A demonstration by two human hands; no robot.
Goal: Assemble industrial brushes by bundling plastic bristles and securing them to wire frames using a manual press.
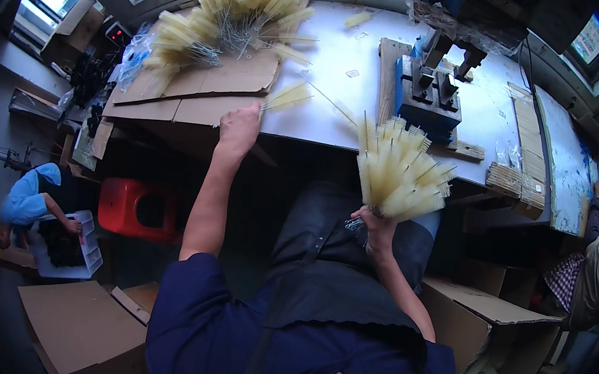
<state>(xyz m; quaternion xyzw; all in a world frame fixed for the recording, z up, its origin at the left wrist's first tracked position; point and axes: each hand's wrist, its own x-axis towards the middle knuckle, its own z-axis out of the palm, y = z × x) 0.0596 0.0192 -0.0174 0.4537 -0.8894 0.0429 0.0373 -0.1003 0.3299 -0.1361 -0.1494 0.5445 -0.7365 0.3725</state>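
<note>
The right hand (377, 230) grips a bunch of pale bristle brushes (400, 170) by the wire ends, on the person's side of the blue metal block (431, 113). The left hand (238, 128), well left of the block, is closed on a blurred brush (288, 98); whether it holds more is unclear. Farther out, a brush pile (223, 15) lies left of the block on cardboard (203, 93) over the white surface (348, 75). The step in hand appears to be handling brushes between pile and bunch; the next move likely calls for a firm right grip.
</note>
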